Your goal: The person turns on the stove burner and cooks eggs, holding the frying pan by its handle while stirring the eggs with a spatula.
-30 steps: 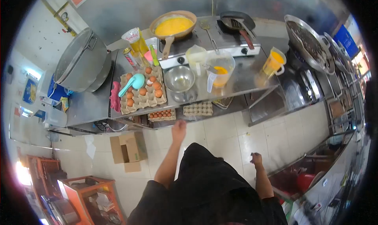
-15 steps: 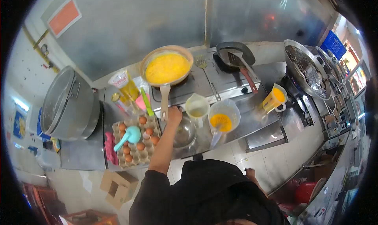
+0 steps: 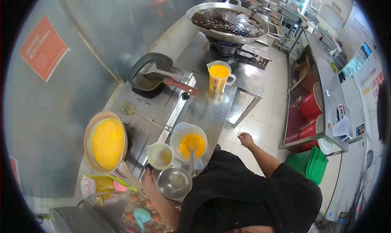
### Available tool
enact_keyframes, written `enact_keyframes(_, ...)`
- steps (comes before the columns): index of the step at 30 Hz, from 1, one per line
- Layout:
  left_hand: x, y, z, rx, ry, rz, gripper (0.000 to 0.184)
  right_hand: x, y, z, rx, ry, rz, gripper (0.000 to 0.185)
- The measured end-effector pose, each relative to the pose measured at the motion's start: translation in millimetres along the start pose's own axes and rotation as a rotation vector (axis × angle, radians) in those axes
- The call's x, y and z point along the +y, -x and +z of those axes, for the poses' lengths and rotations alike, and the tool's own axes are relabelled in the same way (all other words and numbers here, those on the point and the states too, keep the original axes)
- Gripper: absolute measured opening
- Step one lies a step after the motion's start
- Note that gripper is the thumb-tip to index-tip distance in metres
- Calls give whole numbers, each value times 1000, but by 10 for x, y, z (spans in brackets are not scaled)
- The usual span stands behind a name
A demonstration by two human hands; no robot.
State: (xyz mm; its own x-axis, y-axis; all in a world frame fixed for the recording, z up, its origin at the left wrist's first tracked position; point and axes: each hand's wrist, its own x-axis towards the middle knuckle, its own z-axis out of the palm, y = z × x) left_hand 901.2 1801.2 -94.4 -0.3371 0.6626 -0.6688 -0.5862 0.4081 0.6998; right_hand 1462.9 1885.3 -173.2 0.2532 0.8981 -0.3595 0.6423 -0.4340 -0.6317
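Observation:
My left hand (image 3: 149,179) is at the front of the gas stove (image 3: 140,121), its fingers closed at the black stove knob (image 3: 149,166). Beside it runs the handle of a frying pan (image 3: 107,144) with a yellow egg layer, on the left burner. My right hand (image 3: 245,139) hangs over the floor, fingers curled; whatever is in them is too small to name. Near my left hand stand a steel bowl (image 3: 174,184), a measuring jug (image 3: 159,156) with a little pale liquid, and a larger jug (image 3: 176,135) holding beaten egg and a whisk (image 3: 192,147).
A square grill pan (image 3: 142,76) with a slotted turner (image 3: 157,71) sits on the right burner. A slotted spatula (image 3: 140,114) lies on the stove. Beyond are a jug of yellow egg (image 3: 219,80) and a wok of dark oil (image 3: 228,21). An egg tray (image 3: 140,206) is at lower left.
My view has swung to the right, bringing the wok and the aisle further in. My left hand stays by the stove knob; my right hand now shows more fully, with the forearm.

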Motion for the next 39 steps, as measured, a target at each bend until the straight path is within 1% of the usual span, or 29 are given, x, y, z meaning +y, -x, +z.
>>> enact_keyframes(1,-5,-75,10,51,141,-147,19,-107,-137,78,34,14,-76,31)
enact_keyframes(2,-22,-98,-6,55,135,-147,19,-412,-126,37,18,-61,-58,30)
enact_keyframes(4,-68,-77,-52,-46,376,-218,20,-894,-84,49,-6,-136,-37,29)
enact_keyframes(6,-57,-57,-53,-53,342,-205,20,-1130,-126,127,53,-175,-220,29)
enact_keyframes(7,-59,-40,-44,-61,310,-194,20,-1218,-144,145,52,-172,-222,29)
enact_keyframes(9,-19,32,28,-74,279,-178,20,-1445,-160,164,37,-162,-320,31)
enact_keyframes(10,3,102,80,-37,190,-127,22,-1580,-148,151,42,-163,-321,31)
enact_keyframes(11,30,189,128,-1,98,-78,25,-1802,-40,72,7,-75,-333,33)
enact_keyframes(12,57,259,172,-10,93,-79,25,-1936,15,34,-24,14,-343,37)
enact_keyframes(13,73,328,218,85,-95,12,29,-1923,-55,107,-14,14,-340,37)
enact_keyframes(14,73,385,239,182,-284,103,33,-1865,-160,238,9,26,-461,41)
enact_keyframes(15,60,426,247,176,-288,104,33,-1840,-228,323,31,37,-582,45)
enact_keyframes(17,13,504,178,239,-441,180,40,-1779,-327,442,17,32,-603,47)
enact_keyframes(18,-60,474,20,238,-448,182,40,-1777,-350,469,0,28,-629,48)
enact_keyframes(20,-214,374,-312,139,-707,287,42,-1822,-314,421,-44,-39,-574,47)
enact_keyframes(22,-121,957,-12,193,-780,327,44,-1850,-260,364,-90,-104,-518,46)
enact_keyframes(23,-53,1262,116,248,-848,368,45,-1830,-244,344,-110,-55,-519,44)
enact_keyframes(24,-3,1398,112,247,-858,371,45,-1811,-218,324,-129,-8,-518,41)
enact_keyframes(26,64,1610,61,22,-1193,435,40,-1787,-135,242,-80,-55,-542,39)
enact_keyframes(27,102,1730,82,12,-1202,437,40,-1747,-117,196,-31,-91,-572,36)
enact_keyframes(28,138,1848,115,-50,-1210,477,37,-1667,-133,168,-22,-92,-562,36)
enact_keyframes(29,180,1928,154,-113,-1214,515,34,-1584,-154,132,45,-78,-545,34)
enact_keyframes(30,254,2016,220,-179,-1206,537,34,-1506,-169,71,109,-60,-531,31)
enact_keyframes(31,328,2082,311,-243,-1205,549,35,-1421,-185,1,112,-55,-522,31)
enact_keyframes(32,411,2164,406,-314,-1199,557,35,-1364,-187,-103,173,-105,-493,26)
enact_keyframes(34,572,2292,653,-461,-1189,561,35,-1294,-191,-398,239,-155,-454,22)
enact_keyframes(36,730,2392,958,-617,-1180,558,36,-1187,-265,-749,340,-195,-350,16)
enact_keyframes(38,861,2473,1326,-768,-1164,556,37,-857,-550,-1020,529,-225,-335,15)
enact_keyframes(39,918,2518,1528,-832,-1156,551,37,-678,-706,-1192,555,-262,-268,16)
